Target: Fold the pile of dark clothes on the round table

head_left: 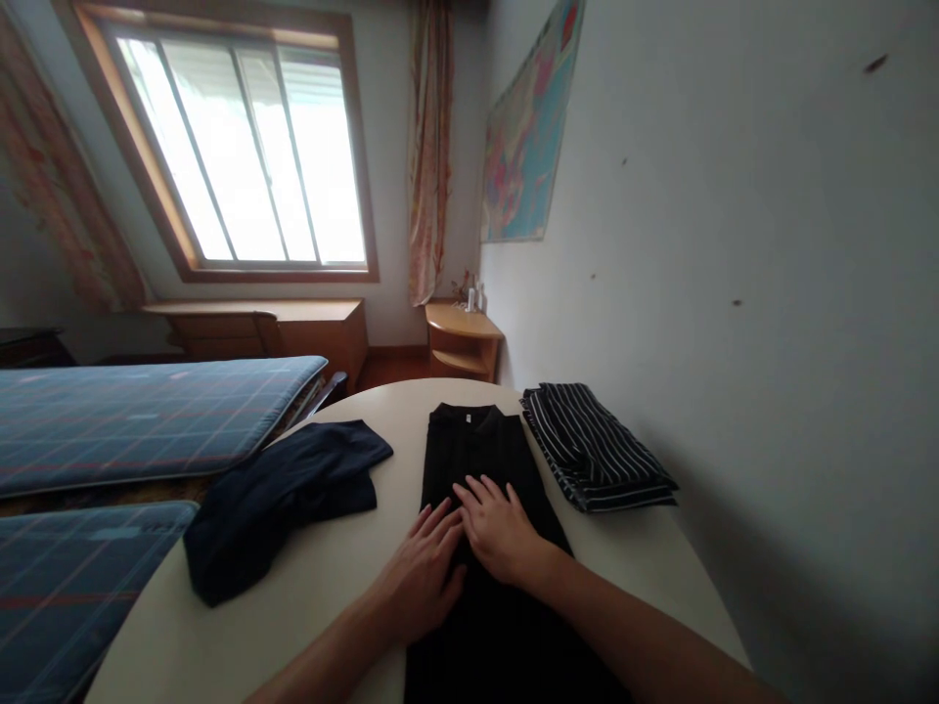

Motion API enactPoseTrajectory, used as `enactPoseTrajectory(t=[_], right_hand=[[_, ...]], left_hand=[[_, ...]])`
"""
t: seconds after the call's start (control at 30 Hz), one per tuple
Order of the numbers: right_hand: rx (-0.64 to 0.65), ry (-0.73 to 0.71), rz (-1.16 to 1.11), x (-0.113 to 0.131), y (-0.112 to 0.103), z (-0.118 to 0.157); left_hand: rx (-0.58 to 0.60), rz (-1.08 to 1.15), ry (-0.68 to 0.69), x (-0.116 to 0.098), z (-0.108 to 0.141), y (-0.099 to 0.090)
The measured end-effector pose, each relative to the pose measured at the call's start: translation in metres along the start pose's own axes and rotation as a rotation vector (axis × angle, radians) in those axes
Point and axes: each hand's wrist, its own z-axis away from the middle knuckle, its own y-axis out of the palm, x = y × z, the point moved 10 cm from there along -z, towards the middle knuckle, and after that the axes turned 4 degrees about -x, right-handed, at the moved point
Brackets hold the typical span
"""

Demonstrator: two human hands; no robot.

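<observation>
A black collared shirt [476,450], folded into a long narrow strip, lies on the pale round table [396,391] with its collar at the far end. My left hand [425,567] rests at the shirt's left edge, fingers stretched forward. On the middle of the cloth lies my right hand [499,528], palm down with fingers spread. The two hands touch or nearly touch at the fingertips. Neither grips anything. Right of the shirt sits a folded black-and-white striped garment [598,445]. A dark navy garment [286,499] lies crumpled on the table's left side.
Blue plaid mattresses [147,420] border the table on the left. A white wall [770,391] runs close along the right. Beyond the table stand a wooden desk [323,311] under the window and a small corner shelf [462,323].
</observation>
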Motion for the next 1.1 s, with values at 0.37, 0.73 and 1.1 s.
enactPoseTrajectory(t=[0.37, 0.73, 1.1], right_hand=[[-0.003, 0.091, -0.126, -0.026, 0.024, -0.038], [-0.285, 0.079, -0.312, -0.060, 0.007, -0.108], [-0.128, 0.076, -0.193, -0.040, -0.004, -0.002]], left_hand=[[-0.250, -0.051, -0.153, 0.012, 0.005, -0.030], [0.041, -0.077, -0.149, 0.007, 0.017, 0.003], [0.039, -0.123, -0.129, 0.008, 0.020, 0.005]])
